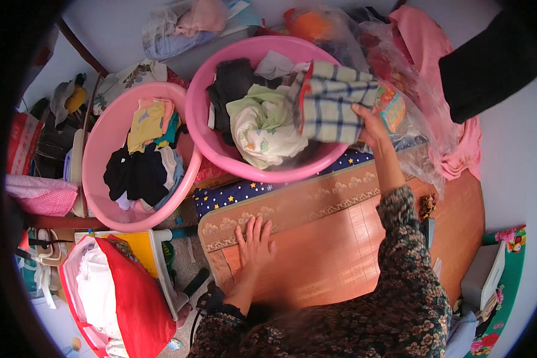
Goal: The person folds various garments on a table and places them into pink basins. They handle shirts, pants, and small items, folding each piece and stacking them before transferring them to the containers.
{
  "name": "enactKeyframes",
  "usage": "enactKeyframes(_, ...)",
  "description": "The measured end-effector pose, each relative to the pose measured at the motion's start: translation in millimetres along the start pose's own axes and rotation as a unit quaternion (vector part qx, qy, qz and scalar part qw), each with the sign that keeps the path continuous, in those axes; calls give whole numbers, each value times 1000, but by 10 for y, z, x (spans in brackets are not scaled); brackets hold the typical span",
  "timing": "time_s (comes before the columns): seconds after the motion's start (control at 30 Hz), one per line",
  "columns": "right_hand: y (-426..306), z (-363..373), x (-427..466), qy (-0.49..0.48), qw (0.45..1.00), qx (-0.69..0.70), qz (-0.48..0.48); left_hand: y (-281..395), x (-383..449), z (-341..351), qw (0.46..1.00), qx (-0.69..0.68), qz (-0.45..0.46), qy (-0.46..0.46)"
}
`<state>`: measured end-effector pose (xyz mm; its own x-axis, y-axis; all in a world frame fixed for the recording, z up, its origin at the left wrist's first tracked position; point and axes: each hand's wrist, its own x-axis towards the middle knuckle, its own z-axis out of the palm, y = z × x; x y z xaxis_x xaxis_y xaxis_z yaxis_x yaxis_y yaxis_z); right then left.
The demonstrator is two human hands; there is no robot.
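Observation:
My right hand (370,126) grips a folded plaid cloth (335,105), cream and dark blue with a red edge, above the right rim of the large pink plastic basin (255,173). Inside that basin lie a green-and-white printed cloth (268,129), dark grey garments (232,83) and a pale grey cloth (275,65). My left hand (254,244) rests on the brown patterned border of the sleeping mat (313,250), its fingers spread and holding nothing. To the left, a second pink basin (96,147) contains a yellow garment (146,123), a black garment (136,172) and other clothes.
A red bag (138,304) with white fabric inside stands at lower left. Clear plastic bags (411,121) and a pink cloth (423,40) lie at the right of the large basin. A grey box (483,273) sits at lower right. Black fabric (492,67) hangs at upper right.

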<state>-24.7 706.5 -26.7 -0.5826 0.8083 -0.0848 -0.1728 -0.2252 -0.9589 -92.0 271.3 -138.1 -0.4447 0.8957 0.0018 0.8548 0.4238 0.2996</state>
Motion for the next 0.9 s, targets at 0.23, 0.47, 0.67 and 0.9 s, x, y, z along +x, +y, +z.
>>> enactKeyframes(0.23,713,-354,1342,9,701,-682,-210,-1,-5,20,999,2,-6,-39)
enactKeyframes(0.47,638,-108,1312,-51,834,-550,-3,28,15,-31,999,9,-19,-46)
enactKeyframes(0.67,353,48,877,-35,946,-319,46,30,15,-46,999,-15,0,-32)
enactKeyframes(0.9,214,-309,1026,76,976,-190,77,-3,-5,2,999,-29,9,-11)
